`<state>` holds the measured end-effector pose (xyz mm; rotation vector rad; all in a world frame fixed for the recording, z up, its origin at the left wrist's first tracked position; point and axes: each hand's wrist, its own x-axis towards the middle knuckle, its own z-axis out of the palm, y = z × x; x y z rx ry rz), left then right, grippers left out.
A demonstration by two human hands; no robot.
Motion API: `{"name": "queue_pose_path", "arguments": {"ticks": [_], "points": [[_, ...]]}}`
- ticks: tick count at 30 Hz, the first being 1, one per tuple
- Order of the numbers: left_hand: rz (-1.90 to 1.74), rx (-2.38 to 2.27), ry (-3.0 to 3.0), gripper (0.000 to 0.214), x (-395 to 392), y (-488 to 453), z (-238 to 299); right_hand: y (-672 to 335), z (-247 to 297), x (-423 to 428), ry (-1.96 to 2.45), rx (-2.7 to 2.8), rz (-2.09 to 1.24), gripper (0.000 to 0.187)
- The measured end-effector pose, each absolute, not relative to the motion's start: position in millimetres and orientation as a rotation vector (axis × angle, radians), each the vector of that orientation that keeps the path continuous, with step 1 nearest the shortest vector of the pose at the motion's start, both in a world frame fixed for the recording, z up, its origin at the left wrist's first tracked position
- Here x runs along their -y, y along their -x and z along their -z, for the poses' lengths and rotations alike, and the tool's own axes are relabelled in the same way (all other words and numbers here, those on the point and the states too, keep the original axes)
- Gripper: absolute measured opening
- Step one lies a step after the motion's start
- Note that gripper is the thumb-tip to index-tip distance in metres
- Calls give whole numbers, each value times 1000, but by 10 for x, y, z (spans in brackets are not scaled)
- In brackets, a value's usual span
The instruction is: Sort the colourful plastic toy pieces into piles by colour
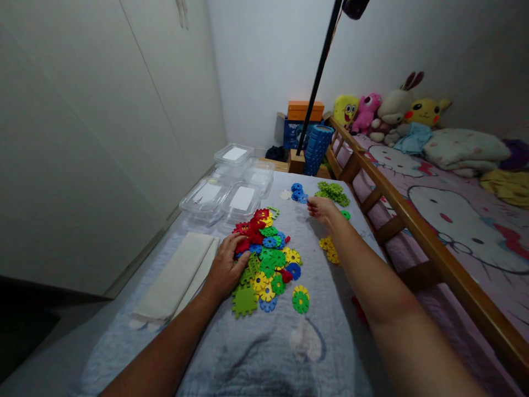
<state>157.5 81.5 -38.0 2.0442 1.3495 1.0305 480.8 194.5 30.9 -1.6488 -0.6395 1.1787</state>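
Note:
A heap of mixed plastic gear-shaped pieces (268, 259) in red, green, yellow and blue lies on a grey cloth (264, 342). My left hand (226, 266) rests on the heap's left edge, fingers curled over red and green pieces. My right hand (321, 210) reaches farther out, fingers pinched together just beside a small group of blue pieces (298, 193); what it holds is too small to make out. A pile of green pieces (333, 192) lies to its right and a few yellow pieces (329, 247) lie under my right forearm.
Several clear plastic containers (231, 190) stand at the cloth's far left. A folded beige cloth (177, 275) lies left of my left hand. A wooden bed rail (413, 226) runs along the right, with plush toys (384, 110) on the bed. A black pole (316, 82) rises behind.

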Motion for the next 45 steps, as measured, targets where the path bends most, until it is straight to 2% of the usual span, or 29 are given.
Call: {"name": "queue_pose_path", "arguments": {"ticks": [8, 13, 28, 31, 36, 38, 45], "points": [[-1009, -1352, -2045, 38, -807, -1565, 375, -4691, -203, -2428, 1720, 414, -1115, 22], [-1007, -1357, -2043, 38, -807, -1561, 391, -4676, -145, -2544, 1751, 353, -1123, 14], [-1019, -1333, -2037, 38, -813, -1567, 389, -4661, -104, -2156, 1588, 527, -1202, 12], [-1037, -1334, -2032, 38, -817, -1568, 402, -4618, -170, -1917, 1595, 794, -1302, 11], [-1064, -1336, -2019, 39, -821, -1568, 415, -4503, -190, -1489, 1640, 1583, -1356, 5], [-1066, -1344, -2008, 39, -823, -1567, 418, -4422, -155, -1365, 1656, 1816, -1257, 1], [-1084, -1351, -2001, 40, -825, -1570, 408, -4160, -33, -1216, 1692, 2197, -791, 20]]}}
